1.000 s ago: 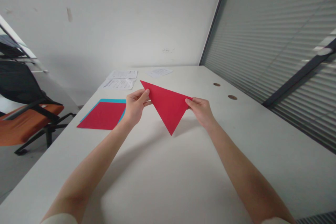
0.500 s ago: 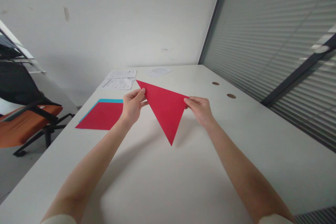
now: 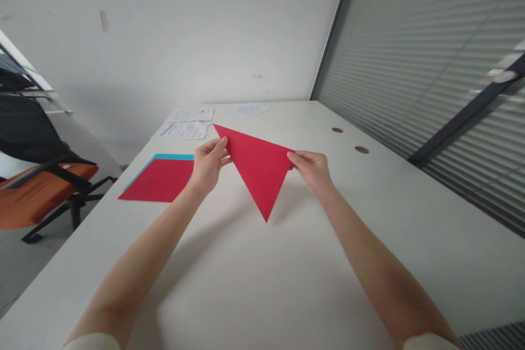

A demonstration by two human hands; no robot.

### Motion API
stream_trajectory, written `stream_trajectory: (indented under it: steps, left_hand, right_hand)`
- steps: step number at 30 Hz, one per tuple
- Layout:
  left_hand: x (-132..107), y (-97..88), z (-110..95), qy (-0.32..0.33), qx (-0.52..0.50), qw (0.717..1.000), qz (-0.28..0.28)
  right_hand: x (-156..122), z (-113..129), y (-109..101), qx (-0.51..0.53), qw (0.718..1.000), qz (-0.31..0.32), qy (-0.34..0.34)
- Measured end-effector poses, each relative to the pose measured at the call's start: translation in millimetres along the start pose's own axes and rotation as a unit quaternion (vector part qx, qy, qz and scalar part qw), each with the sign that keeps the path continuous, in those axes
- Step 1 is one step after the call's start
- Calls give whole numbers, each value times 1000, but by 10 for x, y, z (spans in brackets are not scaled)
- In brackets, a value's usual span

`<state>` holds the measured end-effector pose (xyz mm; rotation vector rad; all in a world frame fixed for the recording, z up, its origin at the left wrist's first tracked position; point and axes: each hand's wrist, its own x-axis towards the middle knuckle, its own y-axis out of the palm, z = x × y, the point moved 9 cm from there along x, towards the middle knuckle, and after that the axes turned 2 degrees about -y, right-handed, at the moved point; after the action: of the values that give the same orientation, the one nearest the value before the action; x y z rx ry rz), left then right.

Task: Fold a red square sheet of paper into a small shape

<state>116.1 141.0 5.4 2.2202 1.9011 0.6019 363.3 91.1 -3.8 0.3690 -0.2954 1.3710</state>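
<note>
A red triangle of folded paper (image 3: 260, 168) is held up above the white table (image 3: 262, 279), its long edge on top and one tip pointing down. My left hand (image 3: 208, 163) pinches it near the upper left corner, thumb in front and fingers partly behind. At the right corner, my right hand (image 3: 315, 170) grips it between thumb and fingers. Beyond my left forearm lie flat sheets, a red one (image 3: 156, 180) on top of a blue one (image 3: 174, 157); the forearm and hand hide part of them.
Printed papers (image 3: 184, 130) lie at the table's far left, with another sheet (image 3: 249, 112) near the back edge. Two round holes (image 3: 361, 150) mark the right side. An orange and black chair (image 3: 49, 186) stands left. Blinds (image 3: 410, 60) line the right.
The lower tip of the red paper has risen slightly. Both hands keep their hold in nearly the same place.
</note>
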Motion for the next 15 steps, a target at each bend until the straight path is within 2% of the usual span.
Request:
stream_trajectory:
  steps: [4, 15]
  left_hand:
    - [-87, 180, 163, -66, 24, 995, 76]
    - [-88, 163, 214, -81, 45, 994, 52]
  right_hand:
    - [-12, -48, 39, 29, 999, -8, 20]
    - [-22, -71, 93, -6, 1000, 7, 20]
